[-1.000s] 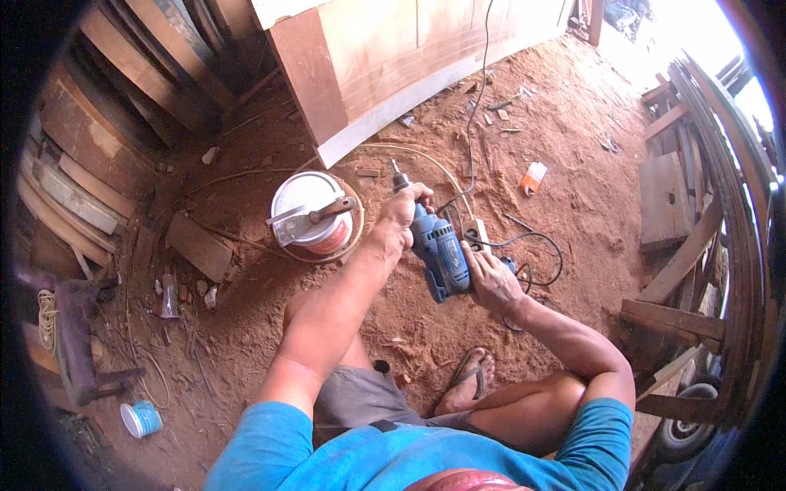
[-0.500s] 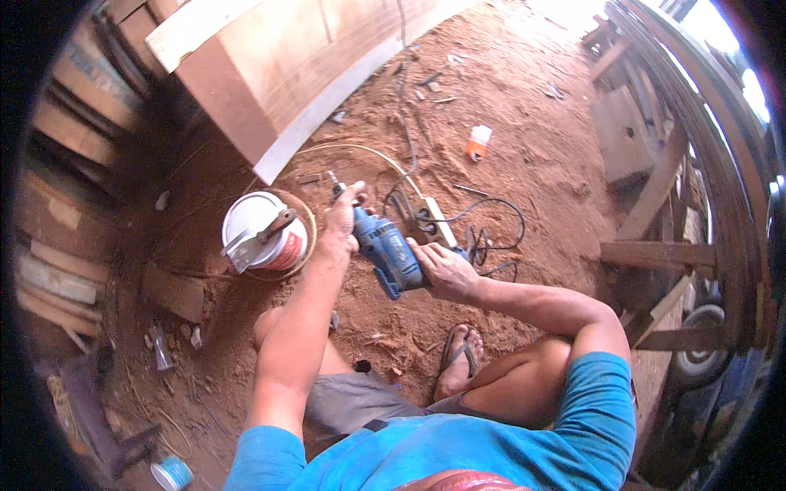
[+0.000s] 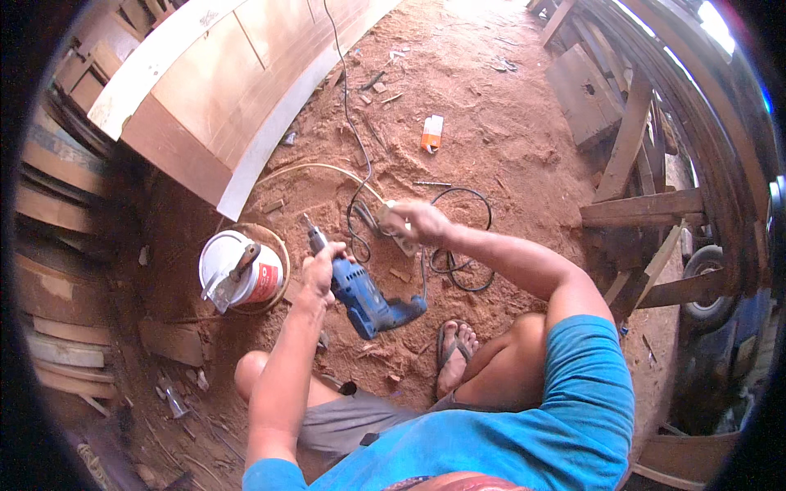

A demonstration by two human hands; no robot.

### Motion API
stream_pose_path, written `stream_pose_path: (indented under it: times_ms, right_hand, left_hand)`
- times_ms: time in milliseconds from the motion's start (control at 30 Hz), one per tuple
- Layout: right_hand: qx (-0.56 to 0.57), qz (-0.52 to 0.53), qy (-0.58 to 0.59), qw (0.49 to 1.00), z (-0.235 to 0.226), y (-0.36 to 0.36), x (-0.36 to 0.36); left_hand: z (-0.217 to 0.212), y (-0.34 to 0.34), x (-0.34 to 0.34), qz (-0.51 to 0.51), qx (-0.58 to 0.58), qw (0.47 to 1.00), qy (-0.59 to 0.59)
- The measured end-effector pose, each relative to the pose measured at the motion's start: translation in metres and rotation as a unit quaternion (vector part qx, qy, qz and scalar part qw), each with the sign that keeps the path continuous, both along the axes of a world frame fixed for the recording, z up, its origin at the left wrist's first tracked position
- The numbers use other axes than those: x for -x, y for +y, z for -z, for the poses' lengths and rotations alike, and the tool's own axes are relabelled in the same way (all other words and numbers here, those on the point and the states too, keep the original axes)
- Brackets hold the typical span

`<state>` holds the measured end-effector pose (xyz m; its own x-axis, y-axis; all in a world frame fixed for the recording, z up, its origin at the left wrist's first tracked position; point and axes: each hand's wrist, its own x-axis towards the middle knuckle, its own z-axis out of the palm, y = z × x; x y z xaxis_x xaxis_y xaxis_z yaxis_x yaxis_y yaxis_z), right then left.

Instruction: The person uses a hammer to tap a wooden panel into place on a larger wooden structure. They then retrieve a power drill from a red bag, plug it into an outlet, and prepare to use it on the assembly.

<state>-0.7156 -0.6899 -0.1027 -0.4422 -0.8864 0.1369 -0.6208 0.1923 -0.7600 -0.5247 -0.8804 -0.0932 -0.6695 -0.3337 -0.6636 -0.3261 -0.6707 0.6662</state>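
My left hand (image 3: 319,274) is closed round the front of a blue power drill (image 3: 367,304), just behind its chuck. The drill's tip points up and to the left, and its rear handle hangs free toward my right foot. My right hand (image 3: 419,223), away from the drill, is over a pale power strip (image 3: 406,246) on the ground and partly covers it. Motion smears its fingers, so their grip is unclear. A black cable (image 3: 490,214) loops on the ground beside this hand.
A white bucket (image 3: 214,250) with a wooden-handled scraper (image 3: 245,260) across it stands left of the drill. Beyond it is a large wooden panelled piece (image 3: 188,155). An orange-and-white box (image 3: 432,133) and a thin metal rod (image 3: 431,184) lie on sawdust-covered ground. Timber (image 3: 643,209) stands at right.
My right hand has let go of the drill's rear and moved up to the power strip. My left hand still holds the drill, now lower and further left in view. The view has shifted.
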Motion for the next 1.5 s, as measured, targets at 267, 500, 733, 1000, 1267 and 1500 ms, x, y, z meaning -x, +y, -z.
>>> stream_pose_path:
  times_ms: [267,500,733,1000,1267,1500]
  right_hand:
    - [-0.33,0.193,0.233,0.894,0.141,0.01,0.145]
    - [-0.374,0.161,0.352,0.843,0.137,0.032,0.139]
    - [0.055,0.357,-0.448,0.818,-0.074,-0.011,0.049]
    - [0.354,0.276,-0.576,0.683,-0.582,0.036,-0.118]
    - [0.443,0.205,-0.495,0.719,-0.835,0.103,-0.176]
    - [0.497,0.202,-0.421,0.731,-0.887,0.172,-0.181]
  left_hand:
    - [-0.033,0.01,0.003,0.041,0.06,0.997,0.039]
    - [-0.063,0.017,0.013,0.121,0.212,0.967,0.071]
    - [-0.217,0.023,-0.035,0.161,0.242,0.956,0.035]
    - [-0.556,0.017,-0.1,0.213,0.26,0.942,0.023]
    - [-0.751,0.021,-0.113,0.248,0.23,0.938,0.076]
    - [-0.806,0.07,-0.072,0.286,0.275,0.907,0.14]
